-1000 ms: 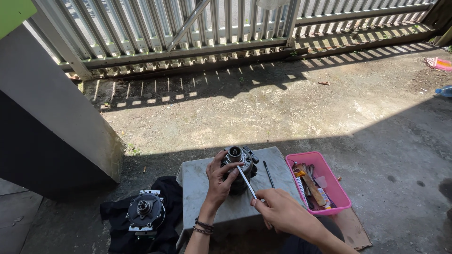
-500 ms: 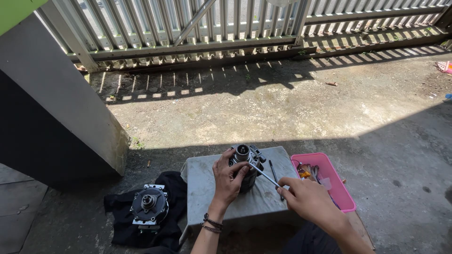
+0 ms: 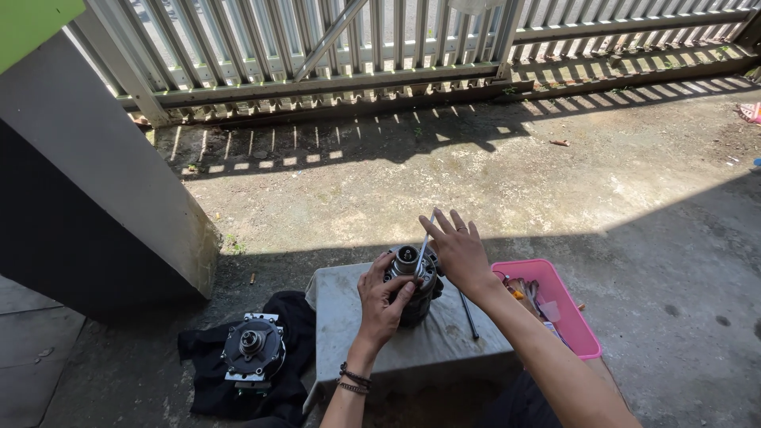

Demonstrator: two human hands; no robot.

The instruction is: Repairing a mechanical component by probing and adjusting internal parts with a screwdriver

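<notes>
While left hand [image 3: 382, 301] hides motor part [image 3: 412, 273], tool [image 3: 422, 252] barely visible

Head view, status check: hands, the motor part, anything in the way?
Left hand gripping the round metal motor part on the grey block. Right hand holds thin tool at its top. Loose rod alongside, pink tray right.

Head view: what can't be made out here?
- Lower body of the round metal part: covered by the left hand.
- Thin tool: its grip end is behind the right hand.
- Contents of the pink tray: too small, partly behind the right forearm.
- Black cloth: cut off by the bottom edge.
</notes>
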